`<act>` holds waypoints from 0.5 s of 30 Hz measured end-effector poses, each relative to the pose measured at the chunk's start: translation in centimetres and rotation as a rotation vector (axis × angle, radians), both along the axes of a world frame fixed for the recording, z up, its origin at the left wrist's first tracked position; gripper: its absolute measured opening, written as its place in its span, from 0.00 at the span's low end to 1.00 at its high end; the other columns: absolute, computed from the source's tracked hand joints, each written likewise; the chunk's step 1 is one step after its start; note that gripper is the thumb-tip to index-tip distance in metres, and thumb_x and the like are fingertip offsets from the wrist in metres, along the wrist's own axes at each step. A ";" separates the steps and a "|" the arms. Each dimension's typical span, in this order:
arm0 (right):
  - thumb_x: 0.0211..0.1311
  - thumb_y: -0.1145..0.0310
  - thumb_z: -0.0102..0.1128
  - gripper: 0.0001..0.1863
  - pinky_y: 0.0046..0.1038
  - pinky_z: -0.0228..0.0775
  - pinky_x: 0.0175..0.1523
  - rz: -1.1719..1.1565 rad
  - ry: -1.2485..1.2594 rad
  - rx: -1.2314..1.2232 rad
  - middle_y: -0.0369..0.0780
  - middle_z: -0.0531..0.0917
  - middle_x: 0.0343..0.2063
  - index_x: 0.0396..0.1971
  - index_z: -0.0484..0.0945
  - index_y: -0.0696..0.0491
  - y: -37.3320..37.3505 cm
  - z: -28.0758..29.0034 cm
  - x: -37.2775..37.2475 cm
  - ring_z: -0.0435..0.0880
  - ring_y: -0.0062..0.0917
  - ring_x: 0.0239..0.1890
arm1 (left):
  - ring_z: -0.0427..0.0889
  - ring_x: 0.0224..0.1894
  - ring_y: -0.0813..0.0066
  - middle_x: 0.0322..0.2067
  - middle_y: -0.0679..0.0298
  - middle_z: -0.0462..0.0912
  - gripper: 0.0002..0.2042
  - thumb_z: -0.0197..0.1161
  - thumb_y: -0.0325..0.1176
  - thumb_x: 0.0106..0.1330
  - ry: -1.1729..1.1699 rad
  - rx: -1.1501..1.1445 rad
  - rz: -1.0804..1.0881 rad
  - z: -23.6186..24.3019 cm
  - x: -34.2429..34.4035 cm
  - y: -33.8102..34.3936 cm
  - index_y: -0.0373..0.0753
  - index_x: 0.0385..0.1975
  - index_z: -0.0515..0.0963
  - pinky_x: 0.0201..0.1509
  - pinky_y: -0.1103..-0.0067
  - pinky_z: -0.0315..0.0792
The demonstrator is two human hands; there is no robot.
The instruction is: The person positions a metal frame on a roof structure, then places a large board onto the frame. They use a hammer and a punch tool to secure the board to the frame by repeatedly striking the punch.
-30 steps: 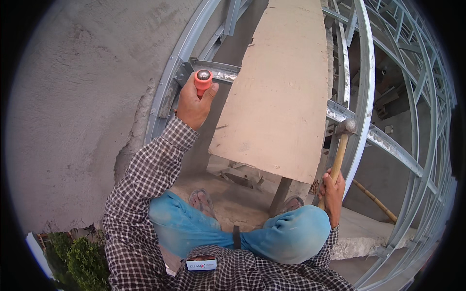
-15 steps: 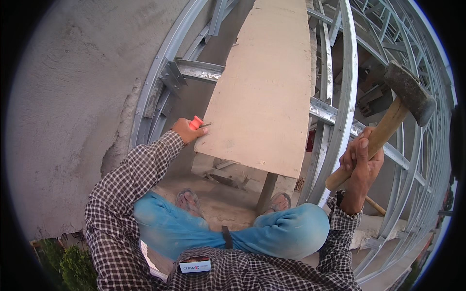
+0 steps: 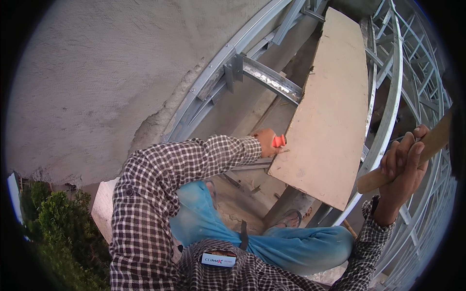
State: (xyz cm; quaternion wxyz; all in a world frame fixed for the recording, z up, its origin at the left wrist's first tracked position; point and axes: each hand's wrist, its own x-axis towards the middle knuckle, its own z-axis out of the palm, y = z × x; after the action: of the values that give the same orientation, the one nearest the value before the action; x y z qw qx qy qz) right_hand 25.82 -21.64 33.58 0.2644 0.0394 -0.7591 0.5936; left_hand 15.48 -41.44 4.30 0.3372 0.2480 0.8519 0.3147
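My left hand (image 3: pixel 266 141) is closed round a small tool with a bright orange grip (image 3: pixel 279 140), at the left edge of a long pale board (image 3: pixel 332 106). The tool's kind I cannot make out, as its other end is mostly hidden. Raised at the right, my right hand (image 3: pixel 404 162) is wrapped round the wooden handle of a hammer (image 3: pixel 437 138). The hammer's head is lost in the dark rim of the picture. The board lies across metal framing, its near end above my feet.
Curved galvanized steel studs (image 3: pixel 388 140) flank the board, with a crossbar (image 3: pixel 272 80) on its left. A rough cement wall (image 3: pixel 111 87) fills the left. Scraps lie on the ledge by my sandalled feet (image 3: pixel 290 218). Green shrubs (image 3: pixel 68 233) show far below at lower left.
The view has swung left, so board and hands appear farther right. The hammer's head has passed out of sight at the right rim. My left hand stays at the board's edge with the orange-gripped tool.
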 end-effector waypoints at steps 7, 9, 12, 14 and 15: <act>0.69 0.56 0.65 0.18 0.18 0.67 0.25 0.178 0.163 -0.231 0.34 0.75 0.27 0.41 0.71 0.54 -9.2 -1.5 -11.4 0.71 0.13 0.21 | 0.82 0.32 0.62 0.28 0.58 0.82 0.15 0.70 0.43 0.63 0.489 0.374 0.310 11.8 -4.8 -9.6 0.37 0.32 0.78 0.40 0.68 0.74; 0.71 0.55 0.62 0.17 0.18 0.63 0.22 0.289 0.089 -0.479 0.33 0.72 0.23 0.39 0.70 0.54 -12.9 -4.2 -10.8 0.69 0.12 0.18 | 0.81 0.27 0.64 0.24 0.59 0.81 0.15 0.71 0.43 0.63 0.554 0.386 0.425 13.8 -4.8 -12.3 0.37 0.29 0.77 0.35 0.69 0.74; 0.77 0.48 0.49 0.21 0.19 0.62 0.18 0.340 -0.126 -0.685 0.32 0.68 0.18 0.41 0.68 0.54 -16.2 -10.5 -7.5 0.66 0.12 0.14 | 0.79 0.22 0.66 0.20 0.60 0.80 0.16 0.72 0.43 0.61 0.699 0.286 0.564 15.0 -4.8 -13.6 0.37 0.26 0.77 0.29 0.71 0.73; 0.77 0.45 0.45 0.22 0.20 0.62 0.17 0.412 -0.250 -0.758 0.33 0.67 0.18 0.41 0.66 0.52 -17.9 -15.4 -4.0 0.64 0.14 0.13 | 0.79 0.21 0.65 0.19 0.60 0.79 0.17 0.73 0.44 0.60 0.880 0.172 0.565 12.2 -4.7 -15.1 0.38 0.25 0.76 0.27 0.70 0.72; 0.77 0.46 0.46 0.22 0.20 0.62 0.17 0.446 -0.326 -0.796 0.33 0.66 0.18 0.40 0.66 0.52 -18.4 -17.2 -2.7 0.64 0.14 0.12 | 0.79 0.21 0.63 0.20 0.60 0.80 0.17 0.73 0.44 0.60 0.879 0.119 0.542 11.2 -4.3 -15.9 0.38 0.25 0.77 0.27 0.70 0.72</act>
State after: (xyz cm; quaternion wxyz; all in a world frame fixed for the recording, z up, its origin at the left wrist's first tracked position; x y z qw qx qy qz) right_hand 23.14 -40.06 16.34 0.0029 0.0031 -0.4776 0.8786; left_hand 11.16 -57.31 15.53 -0.1605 0.1461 0.9274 0.3047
